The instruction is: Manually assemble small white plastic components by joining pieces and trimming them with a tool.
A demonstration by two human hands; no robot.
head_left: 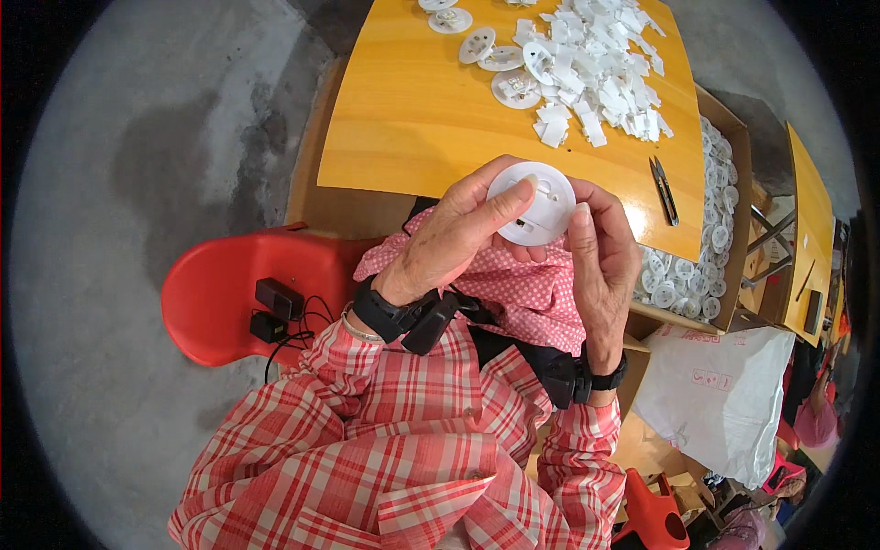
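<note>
I hold a round white plastic disc [552, 216] just off the near edge of the yellow table, its recessed side up. A small slot with a dark spot shows near its lower edge. My left hand [463, 223] grips it from the left, thumb pressed on the face and fingers underneath. Around the right rim, my right hand [605, 252] is closed, with the thumb beside the edge and the other fingers partly hidden behind the disc. Black bands with dark boxy devices are strapped to both wrists.
On the yellow table [394, 119] lie a heap of white plastic pieces [610, 78], several similar discs [515, 89] and black thread snips [664, 191]. A cardboard box of white round parts [683, 280] stands at right. A red chair [215, 298] holding black adapters [278, 298] is at left.
</note>
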